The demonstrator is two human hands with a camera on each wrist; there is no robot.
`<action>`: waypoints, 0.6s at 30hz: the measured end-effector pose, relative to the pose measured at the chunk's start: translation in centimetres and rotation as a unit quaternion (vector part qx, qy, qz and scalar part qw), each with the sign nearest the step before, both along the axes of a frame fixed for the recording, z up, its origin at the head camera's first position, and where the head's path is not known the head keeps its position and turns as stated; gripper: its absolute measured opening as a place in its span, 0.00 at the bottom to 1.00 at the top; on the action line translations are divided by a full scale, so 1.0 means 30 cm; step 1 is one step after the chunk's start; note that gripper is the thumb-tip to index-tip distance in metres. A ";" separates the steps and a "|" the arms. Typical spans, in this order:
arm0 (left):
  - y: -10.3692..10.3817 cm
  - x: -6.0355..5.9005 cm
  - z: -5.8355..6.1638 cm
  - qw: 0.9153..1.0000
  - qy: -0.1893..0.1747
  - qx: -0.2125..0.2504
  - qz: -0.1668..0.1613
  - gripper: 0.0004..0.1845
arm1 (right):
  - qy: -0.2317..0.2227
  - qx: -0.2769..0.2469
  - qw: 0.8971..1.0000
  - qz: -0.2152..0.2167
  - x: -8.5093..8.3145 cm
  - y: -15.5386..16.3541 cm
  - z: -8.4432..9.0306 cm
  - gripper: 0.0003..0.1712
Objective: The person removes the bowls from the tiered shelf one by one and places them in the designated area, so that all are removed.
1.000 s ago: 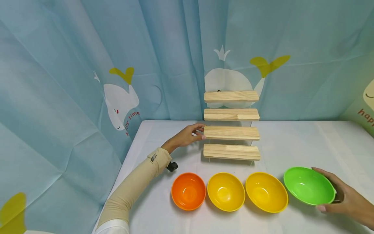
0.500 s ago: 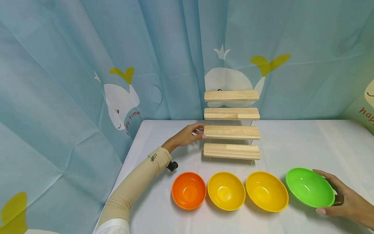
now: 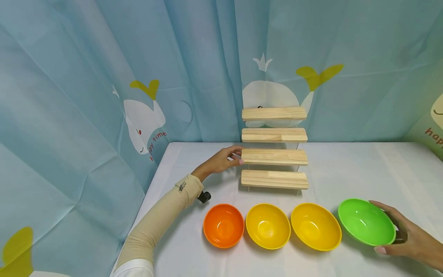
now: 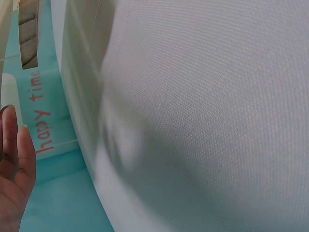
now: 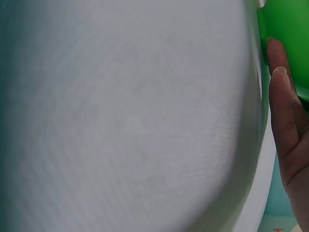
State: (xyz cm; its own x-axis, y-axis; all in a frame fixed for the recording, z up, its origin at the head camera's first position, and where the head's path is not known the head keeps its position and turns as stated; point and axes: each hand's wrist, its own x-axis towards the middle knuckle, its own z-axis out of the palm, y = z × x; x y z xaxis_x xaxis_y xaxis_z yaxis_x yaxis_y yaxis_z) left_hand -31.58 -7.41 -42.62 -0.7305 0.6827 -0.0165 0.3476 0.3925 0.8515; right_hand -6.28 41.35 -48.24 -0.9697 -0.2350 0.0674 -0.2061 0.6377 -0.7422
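Observation:
A four-tier wooden display rack (image 3: 274,157) stands at the back of the table in the head view. My left hand (image 3: 221,159) grips the left end of its second tier from the bottom, thumb in front and fingers curled behind. At the far right, my right hand (image 3: 406,232) holds a green bowl (image 3: 366,222) by its right side, thumb at the near rim and fingers round the far side. In the right wrist view, fingers lie along the outer wall of the green bowl (image 5: 292,46). The left wrist view catches the left hand (image 4: 17,174) only at its edge.
To the left of the green bowl, an orange bowl (image 3: 223,226) and two yellow bowls, one in the middle (image 3: 268,226) and one farther right (image 3: 316,227), form a row in front of the rack. A light blue curtain (image 3: 207,69) hangs behind the white table (image 3: 363,169).
The green bowl has shifted very slightly right and tilted a little in the right hand, mostly in the first half second. The left hand and the other bowls hold their places.

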 end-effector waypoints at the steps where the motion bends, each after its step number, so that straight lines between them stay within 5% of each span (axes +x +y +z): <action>1: 0.000 0.000 0.000 1.000 0.001 -0.002 0.000 0.31 | -0.003 0.003 1.000 -0.001 0.000 0.002 -0.002 0.61; 13: -0.010 -0.004 -0.010 1.000 0.012 -0.009 -0.004 0.33 | 0.001 0.004 1.000 -0.014 0.003 -0.003 -0.014 0.60; 18: -0.022 -0.001 -0.020 0.999 0.027 -0.017 0.000 0.32 | -0.032 0.020 0.999 -0.014 0.003 0.003 -0.006 0.61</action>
